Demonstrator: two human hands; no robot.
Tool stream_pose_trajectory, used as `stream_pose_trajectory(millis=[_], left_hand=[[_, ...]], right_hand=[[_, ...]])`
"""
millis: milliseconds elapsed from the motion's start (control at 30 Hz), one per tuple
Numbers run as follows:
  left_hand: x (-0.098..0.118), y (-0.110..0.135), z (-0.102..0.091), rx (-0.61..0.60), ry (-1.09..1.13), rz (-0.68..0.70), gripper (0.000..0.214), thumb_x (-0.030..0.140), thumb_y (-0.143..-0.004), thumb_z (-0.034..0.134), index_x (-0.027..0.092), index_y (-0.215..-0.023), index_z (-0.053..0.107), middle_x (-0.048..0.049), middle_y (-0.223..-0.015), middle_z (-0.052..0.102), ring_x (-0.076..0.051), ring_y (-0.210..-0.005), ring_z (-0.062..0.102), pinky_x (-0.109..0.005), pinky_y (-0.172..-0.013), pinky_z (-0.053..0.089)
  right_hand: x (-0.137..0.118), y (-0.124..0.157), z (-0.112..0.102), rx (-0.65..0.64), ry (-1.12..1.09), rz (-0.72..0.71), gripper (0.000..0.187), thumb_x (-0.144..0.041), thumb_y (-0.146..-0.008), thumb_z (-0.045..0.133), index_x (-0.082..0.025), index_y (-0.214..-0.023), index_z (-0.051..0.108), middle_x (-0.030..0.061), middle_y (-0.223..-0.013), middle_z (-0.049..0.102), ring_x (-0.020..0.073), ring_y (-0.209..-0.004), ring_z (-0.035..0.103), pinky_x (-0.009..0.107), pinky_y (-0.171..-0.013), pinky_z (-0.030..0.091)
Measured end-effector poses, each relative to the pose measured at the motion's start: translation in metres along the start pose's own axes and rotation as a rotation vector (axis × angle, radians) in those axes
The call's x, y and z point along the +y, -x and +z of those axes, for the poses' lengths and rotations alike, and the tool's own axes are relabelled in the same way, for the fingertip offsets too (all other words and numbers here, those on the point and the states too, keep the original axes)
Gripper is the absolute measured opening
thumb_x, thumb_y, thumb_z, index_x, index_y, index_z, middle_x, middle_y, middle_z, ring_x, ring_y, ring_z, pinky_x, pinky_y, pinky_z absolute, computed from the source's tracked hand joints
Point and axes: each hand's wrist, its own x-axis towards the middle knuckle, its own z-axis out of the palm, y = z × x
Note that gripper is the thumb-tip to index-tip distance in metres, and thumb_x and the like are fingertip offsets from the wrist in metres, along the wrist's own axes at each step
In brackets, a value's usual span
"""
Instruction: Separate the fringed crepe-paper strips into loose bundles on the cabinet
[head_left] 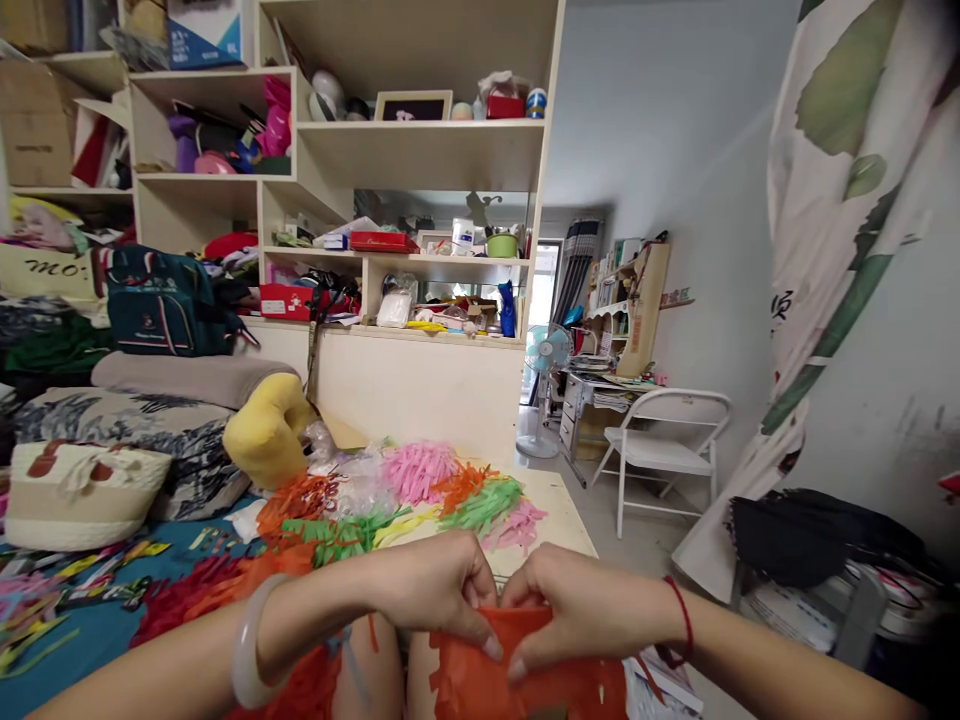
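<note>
Two hands work on one piece of orange paper (474,688), and the step in hand looks like pinching and setting its top edge. The paper is over the person's lap, in front of the near edge of the pale surface (568,508), and its bottom goes out of view. The left hand (442,592) has its grip pinched nearly closed, with the thumb in front of the paper and the bent fingers at the top edge. The right hand (574,612) does the same just beside it, with its grip nearly closed on the paper too. The two thumbs are close but do not touch. I cannot tell how hard they press, because some fingertips are hidden behind the paper. The paper looks thin, so I think the next move calls for a soft, even pinch from both hands, or it could rip. On the surface, a big pink fringe (421,472) lies near the far edge. A green fringe (486,507) lies to the right of it and closer to the person, and a small pink fringe (516,526) lies near the right edge. Red fringe (184,602) lies on the blue bed (97,645) at the left.
</note>
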Motion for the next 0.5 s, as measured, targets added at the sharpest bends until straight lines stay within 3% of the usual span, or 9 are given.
stream_pose_trajectory(millis=[67,133,300,500], left_hand=[[-0.003,0.001,0.002,-0.028,0.096,-0.012,0.02,0.03,-0.071,0.073,0.013,-0.065,0.064,0.0065,-0.052,0.049,-0.006,-0.046,0.037,-0.015,-0.041,0.027],[-0.008,0.003,0.005,-0.014,0.204,-0.017,0.021,0.03,-0.067,0.076,0.013,-0.074,0.066,0.0055,-0.059,0.054,-0.006,-0.05,0.041,-0.015,-0.044,0.031],[-0.015,0.007,0.013,0.146,0.222,-0.054,0.027,0.032,-0.066,0.076,0.012,-0.056,0.061,0.0079,-0.048,0.042,-0.004,-0.043,0.031,-0.014,-0.038,0.024],[-0.007,0.011,0.01,0.063,0.262,-0.037,0.022,0.031,-0.069,0.073,0.012,-0.062,0.064,0.0065,-0.048,0.046,-0.006,-0.045,0.035,-0.014,-0.041,0.03]], right_hand=[[0.005,-0.002,0.008,-0.01,-0.133,0.062,0.028,-0.038,-0.073,0.07,-0.012,-0.066,0.062,-0.0074,-0.052,0.038,0.0062,-0.049,0.032,0.017,-0.041,0.022],[0.008,-0.001,0.014,0.05,-0.23,0.104,0.026,-0.035,-0.074,0.068,-0.012,-0.065,0.059,-0.0063,-0.055,0.041,0.0062,-0.05,0.034,0.016,-0.041,0.022],[0.008,0.016,0.017,0.2,-0.327,0.164,0.017,-0.027,-0.075,0.064,-0.011,-0.075,0.064,-0.0028,-0.064,0.05,0.008,-0.058,0.039,0.015,-0.046,0.027],[0.007,0.034,0.019,0.218,-0.376,0.231,0.02,-0.029,-0.076,0.064,-0.01,-0.082,0.065,-0.0033,-0.065,0.045,0.0078,-0.058,0.036,0.016,-0.048,0.026]])
